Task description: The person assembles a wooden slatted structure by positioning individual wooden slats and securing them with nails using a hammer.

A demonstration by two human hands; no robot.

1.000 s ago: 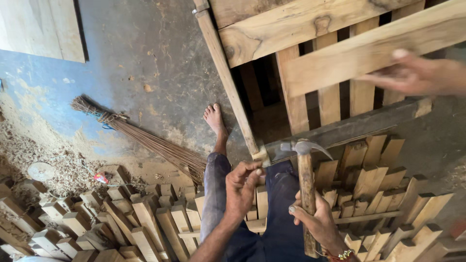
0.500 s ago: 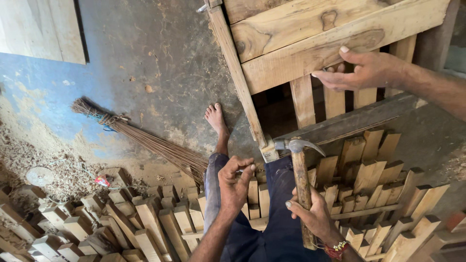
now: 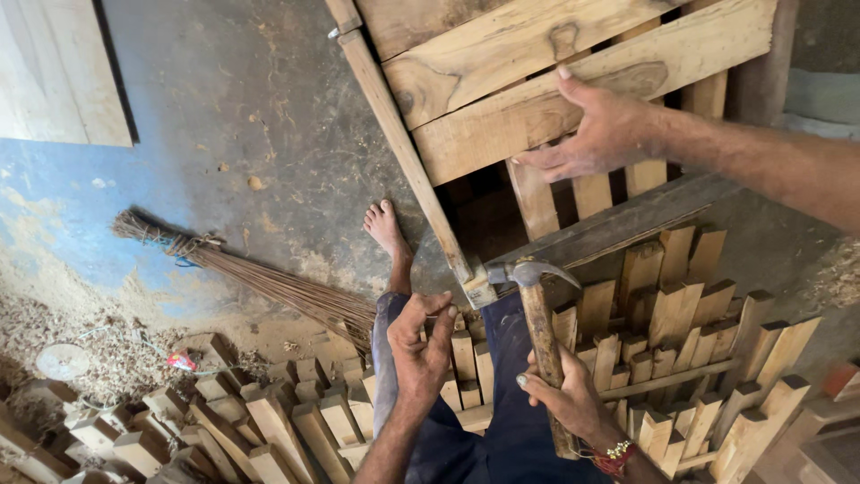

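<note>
**Inspector:** Workshop floor (image 3: 224, 116), bare concrete stained blue and grey, sawdust banked at eight o'clock. A twig broom (image 3: 242, 273) lies at nine o'clock. Short cut wooden blocks (image 3: 681, 332) stand in rows from six round to four o'clock. A slatted wooden frame (image 3: 537, 99) leans in from twelve o'clock.

**Assistant:** The hands?

**Inspector:** Right hand (image 3: 563, 399) at five o'clock, fingers wrapped tight round the handle of a claw hammer (image 3: 537, 314). The hammer head sits at centre, right against the frame's lower corner (image 3: 477, 289). Left hand (image 3: 421, 336) just left of it, fingertips drawn together as if pinching something small; I cannot tell what, or whether anything is there at all. A second person's hand (image 3: 609, 130) at one o'clock, fingers spread, presses flat on a frame slat.

**Assistant:** Hazards?

**Inspector:** In my judgement, three. The left fingers are near the hammer head; a glancing blow could land on them. The bare foot (image 3: 387, 229) rests on the floor at eleven o'clock, close beside the frame's long rail; a slipped hammer or a sliding frame could hit it. And the frame appears steadied mainly by that spread hand, so a hard strike might jolt it loose onto the blocks and the worker's legs.
</note>
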